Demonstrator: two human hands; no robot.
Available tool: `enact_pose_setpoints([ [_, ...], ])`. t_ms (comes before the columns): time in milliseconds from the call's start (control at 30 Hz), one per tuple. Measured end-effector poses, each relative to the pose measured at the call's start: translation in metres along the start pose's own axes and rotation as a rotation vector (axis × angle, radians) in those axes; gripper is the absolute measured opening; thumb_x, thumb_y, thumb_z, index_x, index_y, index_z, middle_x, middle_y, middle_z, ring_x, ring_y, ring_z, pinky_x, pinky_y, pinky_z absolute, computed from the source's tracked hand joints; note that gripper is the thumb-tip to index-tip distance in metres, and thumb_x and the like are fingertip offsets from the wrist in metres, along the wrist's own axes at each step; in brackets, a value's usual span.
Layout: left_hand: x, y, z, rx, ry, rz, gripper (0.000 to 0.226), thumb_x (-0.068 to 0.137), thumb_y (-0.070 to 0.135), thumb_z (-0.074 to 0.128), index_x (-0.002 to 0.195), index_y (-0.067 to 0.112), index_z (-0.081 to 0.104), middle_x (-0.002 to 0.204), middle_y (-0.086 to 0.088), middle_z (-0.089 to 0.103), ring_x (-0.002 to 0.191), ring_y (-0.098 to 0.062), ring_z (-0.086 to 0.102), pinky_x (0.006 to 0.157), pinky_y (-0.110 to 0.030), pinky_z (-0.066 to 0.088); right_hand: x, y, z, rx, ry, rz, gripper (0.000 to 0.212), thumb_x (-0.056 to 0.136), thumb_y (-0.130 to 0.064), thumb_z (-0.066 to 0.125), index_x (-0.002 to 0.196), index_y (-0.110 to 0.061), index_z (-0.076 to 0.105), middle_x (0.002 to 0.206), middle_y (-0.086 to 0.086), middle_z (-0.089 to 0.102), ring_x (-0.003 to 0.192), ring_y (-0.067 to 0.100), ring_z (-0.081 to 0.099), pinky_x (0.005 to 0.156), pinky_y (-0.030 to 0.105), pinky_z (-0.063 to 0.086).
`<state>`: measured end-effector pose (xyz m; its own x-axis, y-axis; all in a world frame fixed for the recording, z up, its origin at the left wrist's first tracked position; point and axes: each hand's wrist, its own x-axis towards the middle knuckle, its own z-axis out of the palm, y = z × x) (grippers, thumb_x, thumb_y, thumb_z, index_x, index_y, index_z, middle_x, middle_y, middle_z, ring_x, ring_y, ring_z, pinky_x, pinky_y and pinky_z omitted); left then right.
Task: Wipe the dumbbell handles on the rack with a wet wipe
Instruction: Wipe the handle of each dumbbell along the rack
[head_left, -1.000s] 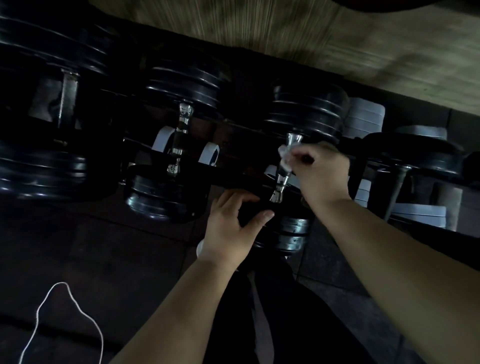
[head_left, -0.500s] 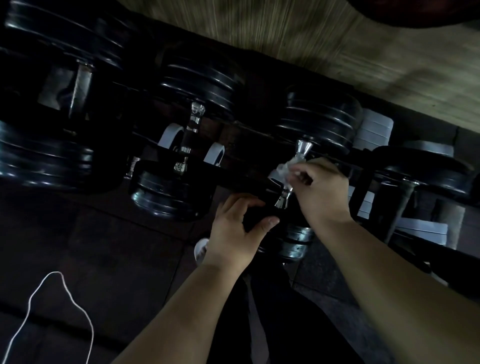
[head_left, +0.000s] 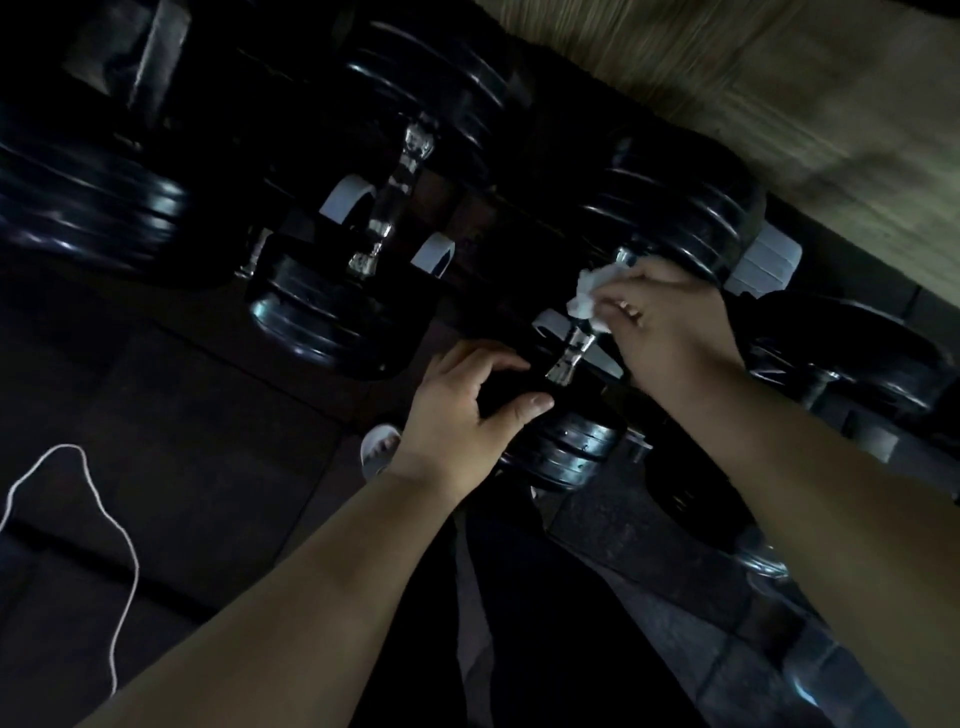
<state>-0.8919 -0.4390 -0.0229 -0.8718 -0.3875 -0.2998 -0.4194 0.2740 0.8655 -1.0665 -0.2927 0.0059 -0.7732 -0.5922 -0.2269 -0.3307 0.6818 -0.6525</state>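
Pinching wet wipe (head_left: 591, 292): right hand (head_left: 675, 338) grip, against far half of handle (head_left: 570, 356) | left hand (head_left: 457, 421) apparently clasps near plate (head_left: 574, 448)

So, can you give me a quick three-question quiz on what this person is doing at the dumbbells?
1. True or false: the right hand pinches a white wipe against a chrome handle.
2. What does the left hand grip? A the near end of that dumbbell; B a water bottle; C a towel.
3. Fill in: the wipe sits at the handle's ___ end, near or far from the person.
Key: 1 true; 2 A; 3 far.
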Motion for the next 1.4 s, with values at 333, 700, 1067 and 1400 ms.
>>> enact_pose_setpoints([
  [333, -0.001, -0.002, 0.003, 0.002, 0.03, 0.017, 0.043, 0.081, 0.061, 0.07, 0.11, 0.03, 0.073, 0.118, 0.021, 0.063, 0.121, -0.009, 0.057, 0.101, -0.019, 0.044, -0.007, -0.002, 0.007, -0.098, 0.021, 0.028, 0.01, 0.093, -0.016, 0.067, 0.1, -0.015, 0.074, 0.117, -0.002, 0.057, 0.101, 0.016, 0.063, 0.08, 0.03, 0.056],
  [700, -0.001, -0.002, 0.005, -0.011, 0.047, 0.015, 0.04, 0.08, 0.058, 0.072, 0.109, 0.03, 0.073, 0.118, 0.021, 0.064, 0.12, -0.013, 0.059, 0.102, -0.034, 0.05, -0.024, -0.001, 0.018, 0.028, 0.107, 0.221, 0.013, 0.089, -0.011, 0.072, 0.1, -0.017, 0.075, 0.106, -0.003, 0.061, 0.084, -0.007, 0.056, 0.067, -0.003, 0.04],
  [1067, -0.006, -0.001, 0.009, 0.019, 0.07, 0.012, 0.045, 0.086, 0.054, 0.067, 0.115, 0.021, 0.072, 0.123, 0.009, 0.065, 0.121, -0.014, 0.059, 0.101, -0.014, 0.041, -0.03, -0.009, 0.031, 0.077, 0.083, 0.362, 0.007, 0.088, -0.017, 0.073, 0.093, -0.022, 0.073, 0.099, -0.006, 0.064, 0.087, -0.002, 0.06, 0.067, 0.004, 0.039],
  [1400, -0.01, 0.006, 0.009, 0.051, 0.037, -0.017, 0.042, 0.091, 0.053, 0.061, 0.12, 0.023, 0.067, 0.127, 0.013, 0.06, 0.125, -0.009, 0.052, 0.102, -0.007, 0.034, -0.019, -0.019, 0.021, 0.123, 0.27, 0.406, 0.006, 0.091, -0.02, 0.07, 0.096, -0.023, 0.072, 0.1, -0.009, 0.064, 0.092, 0.003, 0.062, 0.075, 0.014, 0.051],
])
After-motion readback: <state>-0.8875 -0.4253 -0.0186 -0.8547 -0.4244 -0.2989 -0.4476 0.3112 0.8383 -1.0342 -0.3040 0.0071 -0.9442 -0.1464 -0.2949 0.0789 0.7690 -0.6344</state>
